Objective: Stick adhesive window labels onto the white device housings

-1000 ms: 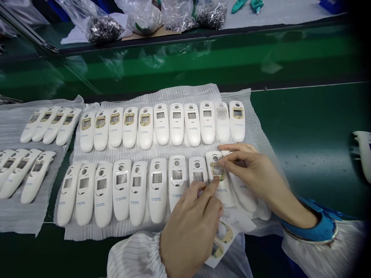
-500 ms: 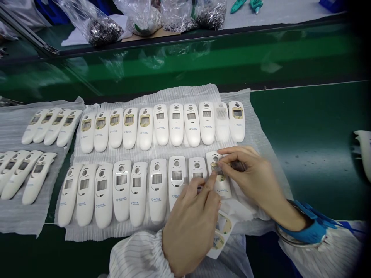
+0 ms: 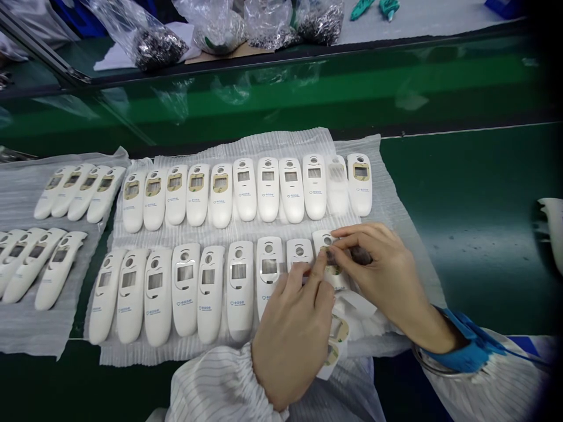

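My right hand (image 3: 387, 275), with a blue wrist strap, pinches the edge of a beige ring-shaped sticker (image 3: 335, 270) at the window of a white device housing (image 3: 324, 239). My left hand (image 3: 299, 334) lies across the lower part of that housing. Its index fingertip presses at the window, close to my right fingertips, and its other fingers are bent. From under the left palm sticks out a sticker sheet (image 3: 326, 370) with beige rings; the grip on it is mostly hidden. Left of it stand more housings in a row, one housing (image 3: 299, 252) partly behind my left fingers.
White foam sheeting (image 3: 396, 234) lies under two rows of housings; the back row has several with beige rings, such as this housing (image 3: 220, 196). More housings (image 3: 59, 269) lie at left. A white part (image 3: 553, 225) is at the right edge. Bags of metal parts (image 3: 319, 23) stand behind the green ledge.
My left hand has shifted slightly right and its index fingertip has moved up the window. The sticker sheet has moved up a little. The right hand stays pinched at the same housing.
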### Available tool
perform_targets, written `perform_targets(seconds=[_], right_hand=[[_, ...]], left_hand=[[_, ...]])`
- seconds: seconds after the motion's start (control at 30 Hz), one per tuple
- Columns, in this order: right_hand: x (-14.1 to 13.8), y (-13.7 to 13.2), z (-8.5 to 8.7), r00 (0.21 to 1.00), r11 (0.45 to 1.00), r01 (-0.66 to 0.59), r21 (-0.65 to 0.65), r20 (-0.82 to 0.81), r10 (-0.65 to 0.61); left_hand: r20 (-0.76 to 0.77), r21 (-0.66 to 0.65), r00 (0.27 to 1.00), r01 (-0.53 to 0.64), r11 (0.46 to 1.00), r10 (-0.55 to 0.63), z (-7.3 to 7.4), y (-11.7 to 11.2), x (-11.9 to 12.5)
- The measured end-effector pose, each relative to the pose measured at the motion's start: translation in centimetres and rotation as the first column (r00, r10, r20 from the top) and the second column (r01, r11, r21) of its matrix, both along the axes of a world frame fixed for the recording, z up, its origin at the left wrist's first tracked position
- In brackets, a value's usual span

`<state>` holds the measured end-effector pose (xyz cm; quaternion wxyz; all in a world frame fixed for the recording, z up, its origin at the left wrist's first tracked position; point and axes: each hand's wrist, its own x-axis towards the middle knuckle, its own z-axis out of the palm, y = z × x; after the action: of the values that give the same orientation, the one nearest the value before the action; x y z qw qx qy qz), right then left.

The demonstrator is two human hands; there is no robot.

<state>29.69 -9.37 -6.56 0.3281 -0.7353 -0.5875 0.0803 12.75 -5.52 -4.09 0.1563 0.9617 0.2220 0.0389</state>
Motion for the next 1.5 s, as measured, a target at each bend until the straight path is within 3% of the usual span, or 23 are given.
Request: perform_targets(seconds=[0.2, 0.4, 0.57, 0.63, 0.73, 1.03, 1.17, 1.23, 1.37, 1.5], right_hand=[[0.5, -0.5, 0.5, 0.981, 0.997, -0.078, 0.031, 0.178, 0.071], [0.2, -0.9, 1.5, 0.978, 0.992, -0.100, -0.073, 0.177, 0.111], [0.3, -1.3, 1.3, 0.929, 0.999, -0.028, -0.018, 0.368, 0.033], [0.7, -1.7, 1.1, 0.933, 0.999, -0.029, 0.013, 0.360, 0.023], [1.2, -2.1, 0.7, 0.942, 0.990, -0.138, -0.011, 0.308, 0.134], [1.2, -1.4, 1.1, 0.788, 0.959, -0.274, -0.075, 0.554, 0.269], [1.9, -1.1, 1.5, 0.729, 0.929, -0.341, -0.144, 0.584, 0.358], [2.2, -1.3, 1.5, 0.738, 0.920, -0.362, -0.147, 0.558, 0.380], [2.1, -2.4, 1.2, 0.835, 0.931, -0.361, -0.061, 0.423, 0.351], [1.1, -3.2, 0.8, 0.858, 0.932, -0.355, -0.065, 0.373, 0.353]], left_hand=[[-0.045, 0.101, 0.999, 0.009, 0.995, -0.004, 0.6, 0.0, 0.6], [-0.069, 0.168, 0.997, 0.032, 0.985, -0.020, 0.9, 0.1, 0.9], [-0.073, 0.186, 0.997, 0.022, 0.982, -0.009, 0.7, 0.0, 0.8], [-0.060, 0.187, 0.998, 0.024, 0.982, -0.013, 0.6, 0.0, 0.7], [-0.055, 0.171, 0.998, 0.024, 0.985, -0.015, 0.5, 0.1, 0.5], [-0.088, 0.137, 0.996, 0.029, 0.990, -0.017, 0.2, 0.4, 0.7], [-0.072, 0.142, 0.997, 0.051, 0.989, -0.041, 0.0, 0.9, 0.5], [-0.044, 0.132, 0.998, 0.048, 0.990, -0.043, -0.1, 0.9, 0.1], [0.071, 0.103, 0.997, -0.008, 0.995, 0.001, -0.5, 0.1, -1.0], [0.120, 0.080, 0.993, -0.004, 0.997, -0.005, -0.8, -1.3, -1.8]])
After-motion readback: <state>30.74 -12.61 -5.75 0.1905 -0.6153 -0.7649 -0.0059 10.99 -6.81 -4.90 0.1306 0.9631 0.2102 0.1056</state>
